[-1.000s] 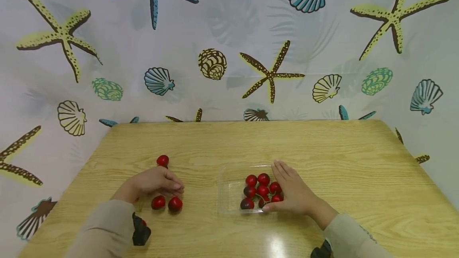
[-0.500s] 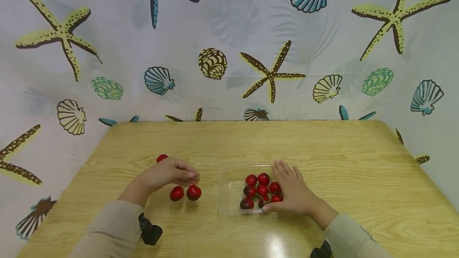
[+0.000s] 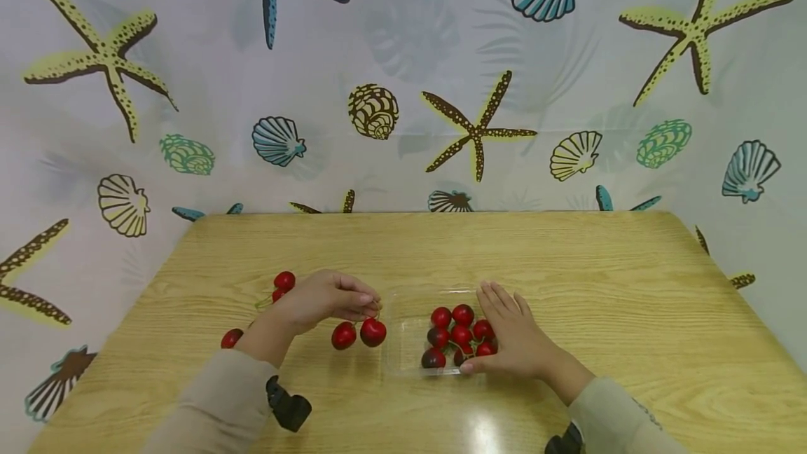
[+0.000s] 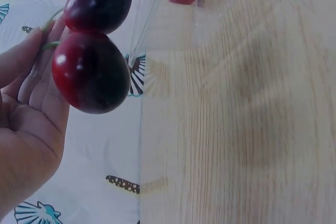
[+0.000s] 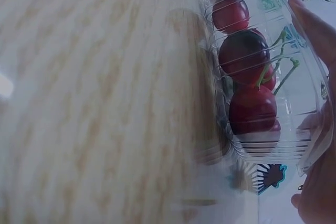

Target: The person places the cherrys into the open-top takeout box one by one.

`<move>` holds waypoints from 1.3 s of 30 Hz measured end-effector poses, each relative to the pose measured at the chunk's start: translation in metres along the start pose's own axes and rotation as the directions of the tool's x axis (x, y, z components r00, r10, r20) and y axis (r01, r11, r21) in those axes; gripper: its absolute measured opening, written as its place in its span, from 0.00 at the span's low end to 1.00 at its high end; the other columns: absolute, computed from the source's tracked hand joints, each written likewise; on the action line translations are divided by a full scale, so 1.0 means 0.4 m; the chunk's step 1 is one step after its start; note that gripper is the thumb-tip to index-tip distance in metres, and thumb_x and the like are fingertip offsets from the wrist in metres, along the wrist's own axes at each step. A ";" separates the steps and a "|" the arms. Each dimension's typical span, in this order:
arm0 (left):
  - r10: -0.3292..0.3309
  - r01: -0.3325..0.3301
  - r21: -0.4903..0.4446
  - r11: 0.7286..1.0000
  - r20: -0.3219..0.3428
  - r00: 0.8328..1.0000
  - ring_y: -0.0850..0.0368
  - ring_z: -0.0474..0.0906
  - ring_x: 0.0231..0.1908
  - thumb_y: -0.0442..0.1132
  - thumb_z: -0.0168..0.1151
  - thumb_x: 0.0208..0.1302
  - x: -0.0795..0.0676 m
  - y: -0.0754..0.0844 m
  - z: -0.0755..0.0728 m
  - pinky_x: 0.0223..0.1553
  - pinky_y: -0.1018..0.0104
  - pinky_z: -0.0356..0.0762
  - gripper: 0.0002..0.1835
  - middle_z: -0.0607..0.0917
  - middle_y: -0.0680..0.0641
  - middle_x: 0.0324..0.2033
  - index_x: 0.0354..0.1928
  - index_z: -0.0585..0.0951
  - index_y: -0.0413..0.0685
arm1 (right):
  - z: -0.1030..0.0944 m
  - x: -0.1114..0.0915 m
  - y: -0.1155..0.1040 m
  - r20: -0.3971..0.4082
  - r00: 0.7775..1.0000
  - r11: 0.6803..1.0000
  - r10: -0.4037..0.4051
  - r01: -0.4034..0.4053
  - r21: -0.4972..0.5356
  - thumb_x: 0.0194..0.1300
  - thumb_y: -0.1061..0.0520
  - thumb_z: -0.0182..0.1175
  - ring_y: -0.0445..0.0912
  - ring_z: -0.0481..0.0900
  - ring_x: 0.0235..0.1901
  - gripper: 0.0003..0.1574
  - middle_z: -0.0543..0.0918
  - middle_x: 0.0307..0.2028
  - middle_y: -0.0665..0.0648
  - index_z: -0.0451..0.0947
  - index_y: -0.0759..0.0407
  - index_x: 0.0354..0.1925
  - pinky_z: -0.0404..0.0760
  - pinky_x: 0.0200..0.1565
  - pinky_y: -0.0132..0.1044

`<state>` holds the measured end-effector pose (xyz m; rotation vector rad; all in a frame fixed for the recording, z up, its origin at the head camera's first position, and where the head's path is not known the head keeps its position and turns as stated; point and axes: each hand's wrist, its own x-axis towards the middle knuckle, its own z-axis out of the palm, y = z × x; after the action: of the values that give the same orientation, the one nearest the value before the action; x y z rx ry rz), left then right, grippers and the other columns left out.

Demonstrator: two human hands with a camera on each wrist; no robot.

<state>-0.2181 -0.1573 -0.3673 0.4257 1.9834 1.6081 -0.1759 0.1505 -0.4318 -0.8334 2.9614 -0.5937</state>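
In the head view my left hand (image 3: pixel 330 298) pinches green stems, and two dark red cherries (image 4: pixel 92 72) hang beneath it, just left of a clear plastic box (image 3: pixel 403 368). The left wrist view shows the stems between thumb and fingers. Several red cherries (image 3: pixel 461 335) lie in the right part of the box, some with green stems (image 5: pixel 283 72). My right hand (image 3: pixel 520 342) rests over the box's right end, fingers straight and spread at the far corner, thumb along the near rim. Part of the box's right end is hidden beneath it.
Behind my left wrist more cherries (image 3: pixel 284 281) with stems lie on the wooden table (image 3: pixel 567 258). Another cherry (image 3: pixel 231 338) sits left of that wrist, partly covered. A patterned cloth (image 3: pixel 403 40) hangs behind the table's far edge.
My left hand has lifted the pair of cherries by the stems and carried them right, up to the box's left side. The right hand and box stay nearly still.
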 end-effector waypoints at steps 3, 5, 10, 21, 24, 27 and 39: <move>-0.002 0.002 -0.028 1.000 -0.003 1.000 0.50 0.78 0.37 0.37 0.55 0.57 0.011 0.002 0.012 0.41 0.58 0.72 0.17 0.81 0.41 0.36 0.42 0.75 0.27 | 0.001 0.000 0.000 -0.001 1.000 1.000 -0.004 0.004 0.002 0.39 0.22 0.51 0.53 0.37 0.63 0.70 0.43 0.65 0.62 0.42 0.66 0.64 0.39 0.57 0.56; 0.005 -0.005 -0.037 0.999 0.000 1.000 0.51 0.78 0.37 0.37 0.55 0.57 0.019 0.002 0.019 0.42 0.57 0.71 0.17 0.80 0.41 0.36 0.43 0.74 0.26 | 0.002 0.000 0.001 -0.006 1.000 1.000 -0.007 0.007 0.000 0.39 0.22 0.51 0.53 0.38 0.63 0.70 0.43 0.65 0.61 0.43 0.66 0.64 0.39 0.57 0.56; 0.022 -0.021 -0.061 0.998 0.007 1.000 0.52 0.78 0.36 0.35 0.55 0.58 0.037 0.001 0.037 0.41 0.56 0.71 0.19 0.81 0.40 0.35 0.44 0.72 0.23 | 0.002 0.000 0.003 0.001 1.000 1.000 -0.001 0.001 0.005 0.39 0.22 0.51 0.52 0.37 0.63 0.70 0.41 0.65 0.60 0.41 0.65 0.65 0.39 0.57 0.55; 0.030 -0.029 -0.104 0.994 0.000 1.000 0.52 0.78 0.36 0.35 0.55 0.57 0.071 -0.009 0.085 0.41 0.56 0.71 0.17 0.81 0.40 0.35 0.43 0.74 0.26 | 0.003 0.000 0.006 0.003 1.000 1.000 -0.008 0.008 0.007 0.40 0.23 0.52 0.52 0.37 0.63 0.70 0.41 0.65 0.60 0.43 0.67 0.64 0.39 0.58 0.53; 0.033 -0.035 -0.109 0.993 -0.015 0.999 0.51 0.78 0.36 0.35 0.55 0.58 0.077 -0.013 0.098 0.41 0.57 0.72 0.16 0.81 0.40 0.35 0.42 0.75 0.26 | 0.005 0.000 0.007 0.006 1.000 1.000 -0.006 0.006 0.003 0.40 0.23 0.52 0.51 0.36 0.64 0.70 0.41 0.65 0.60 0.43 0.67 0.64 0.39 0.58 0.53; 0.033 -0.037 -0.119 0.992 -0.033 0.999 0.52 0.78 0.36 0.35 0.55 0.58 0.084 -0.016 0.109 0.40 0.59 0.73 0.16 0.81 0.40 0.36 0.43 0.74 0.26 | 0.004 0.000 0.005 0.006 1.000 1.000 -0.010 0.010 0.001 0.40 0.23 0.52 0.52 0.36 0.64 0.69 0.42 0.65 0.61 0.43 0.68 0.64 0.39 0.58 0.53; 0.013 -0.023 -0.075 0.997 -0.133 0.991 0.50 0.77 0.39 0.33 0.52 0.60 0.100 -0.026 0.145 0.41 0.57 0.72 0.15 0.80 0.39 0.36 0.43 0.74 0.26 | -0.001 -0.001 0.002 0.026 1.000 1.000 -0.003 0.003 -0.008 0.40 0.23 0.51 0.51 0.35 0.64 0.69 0.41 0.65 0.61 0.43 0.67 0.64 0.39 0.58 0.53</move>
<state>-0.2149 -0.0913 -0.3937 0.3161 2.0118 1.7578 -0.1763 0.1515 -0.4317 -0.8400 2.9418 -0.5677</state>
